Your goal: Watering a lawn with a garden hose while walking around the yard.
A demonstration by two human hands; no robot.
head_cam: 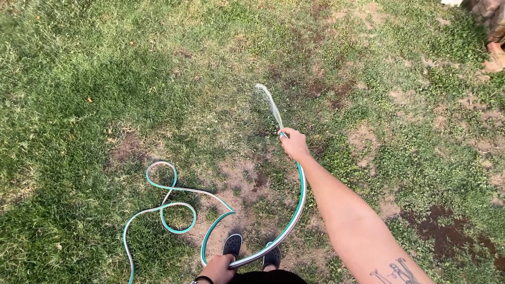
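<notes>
Right hand (pixel 293 144): extended forward at arm's length, fingers wrapped fully around the outlet end of the garden hose (pixel 292 221), thumb pressed over the opening. Left hand (pixel 216 269): low, close to the body, fingers curled around the same hose further back along its run.

Hose end at the right hand: pointed forward and slightly leftward, away from the body. Water jet (pixel 271 105): leaving in that direction as a narrow arc, breaking into spray at its far end. Hose long axis between the hands: a single smooth curve bowing rightward, from right hand back down to left hand. Beyond the left hand: slack lying in loose loops to the left on the grass (pixel 68 121).

Count: one hose, green with a pale stripe; one jet; two dark shoes (pixel 232 245), just beside the left hand and under the curve.

Surroundings: bare soil patches (pixel 444 231) scattered through the lawn, wet and dark right of the forearm. Stones (pixel 492 23) far forward-right, well apart. Path of jet unobstructed.
</notes>
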